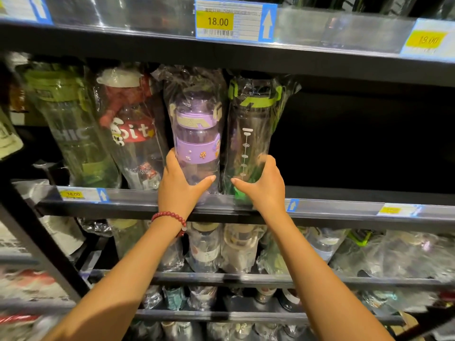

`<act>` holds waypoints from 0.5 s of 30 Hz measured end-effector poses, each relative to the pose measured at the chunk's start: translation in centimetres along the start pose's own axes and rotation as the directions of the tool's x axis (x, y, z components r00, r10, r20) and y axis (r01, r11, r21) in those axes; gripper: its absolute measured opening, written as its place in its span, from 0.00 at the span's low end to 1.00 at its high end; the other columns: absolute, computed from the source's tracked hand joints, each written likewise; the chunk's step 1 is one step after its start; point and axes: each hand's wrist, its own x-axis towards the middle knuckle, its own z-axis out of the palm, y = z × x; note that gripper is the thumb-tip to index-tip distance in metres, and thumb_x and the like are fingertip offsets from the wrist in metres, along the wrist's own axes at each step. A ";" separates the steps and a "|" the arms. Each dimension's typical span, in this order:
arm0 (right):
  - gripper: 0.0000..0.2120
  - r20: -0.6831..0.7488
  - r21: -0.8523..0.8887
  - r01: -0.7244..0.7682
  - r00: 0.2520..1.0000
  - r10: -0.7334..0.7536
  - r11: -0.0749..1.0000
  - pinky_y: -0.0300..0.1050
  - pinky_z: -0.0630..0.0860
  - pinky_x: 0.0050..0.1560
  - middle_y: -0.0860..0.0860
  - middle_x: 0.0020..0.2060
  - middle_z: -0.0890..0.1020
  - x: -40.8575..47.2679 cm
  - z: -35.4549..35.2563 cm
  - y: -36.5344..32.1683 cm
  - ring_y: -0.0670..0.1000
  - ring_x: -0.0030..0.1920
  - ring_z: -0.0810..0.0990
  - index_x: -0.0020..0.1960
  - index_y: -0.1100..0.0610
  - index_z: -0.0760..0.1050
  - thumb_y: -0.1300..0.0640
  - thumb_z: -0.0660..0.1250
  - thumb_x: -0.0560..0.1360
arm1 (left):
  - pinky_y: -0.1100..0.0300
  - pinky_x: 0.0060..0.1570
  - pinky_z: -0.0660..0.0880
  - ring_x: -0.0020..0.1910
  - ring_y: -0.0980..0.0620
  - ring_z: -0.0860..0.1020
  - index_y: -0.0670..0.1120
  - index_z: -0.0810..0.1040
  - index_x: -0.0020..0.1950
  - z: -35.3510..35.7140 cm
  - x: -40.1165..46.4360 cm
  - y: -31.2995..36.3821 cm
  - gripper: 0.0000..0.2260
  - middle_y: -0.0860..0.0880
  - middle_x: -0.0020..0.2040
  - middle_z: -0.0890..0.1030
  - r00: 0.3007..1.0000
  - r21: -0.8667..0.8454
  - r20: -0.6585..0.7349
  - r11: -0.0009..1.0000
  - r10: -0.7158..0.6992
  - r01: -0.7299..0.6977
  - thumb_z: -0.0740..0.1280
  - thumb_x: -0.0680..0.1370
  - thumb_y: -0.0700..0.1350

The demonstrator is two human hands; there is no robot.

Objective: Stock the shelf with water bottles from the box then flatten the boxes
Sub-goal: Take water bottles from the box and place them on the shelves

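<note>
Hands side by side at the shelf (147,205) edge: left hand (181,185) grips the purple bottle (197,143), right hand (263,185) grips the dark green-trimmed bottle (248,134), both upright, bottles nearly touching.

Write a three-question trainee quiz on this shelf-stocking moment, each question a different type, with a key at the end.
1. True or false: the left hand grips the purple bottle near its base.
2. Which bottle does the right hand hold? A) the red-printed bottle B) the dark bottle with green trim C) the olive-lidded bottle
3. Fill in: the yellow price tag on the shelf edge above reads ____.

Key: 1 true; 2 B; 3 18.00
</note>
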 end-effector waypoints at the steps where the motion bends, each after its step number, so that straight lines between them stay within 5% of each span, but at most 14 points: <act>1: 0.31 0.001 0.008 0.014 1.000 -0.014 1.000 0.37 0.67 0.47 0.47 0.53 0.74 0.0 0.0 0.1 0.50 0.55 0.74 0.61 0.55 0.67 0.49 0.78 0.65 | 0.53 0.58 0.73 0.64 0.48 0.72 0.46 0.59 0.72 0.0 0.0 0.1 0.41 0.48 0.67 0.71 1.000 0.006 -0.002 1.000 -0.008 0.008 0.76 0.66 0.55; 10: 0.34 0.132 0.094 0.054 0.989 -0.066 0.994 0.41 0.69 0.57 0.53 0.63 0.72 0.0 -1.5 1.3 0.53 0.63 0.70 0.66 0.56 0.66 0.47 0.77 0.66 | 0.53 0.58 0.70 0.65 0.45 0.70 0.43 0.59 0.71 -1.3 0.1 2.5 0.40 0.45 0.68 0.69 0.984 0.140 0.082 0.980 -0.156 0.143 0.76 0.67 0.53; 15: 0.30 0.079 -0.017 0.155 0.985 -0.154 0.988 0.47 0.70 0.57 0.55 0.64 0.72 -3.2 -4.1 2.2 0.55 0.63 0.72 0.70 0.57 0.67 0.50 0.72 0.72 | 0.53 0.64 0.66 0.68 0.47 0.68 0.45 0.56 0.75 -3.6 -4.7 4.9 0.41 0.44 0.71 0.67 0.977 0.234 -0.076 0.949 -0.198 0.210 0.75 0.69 0.53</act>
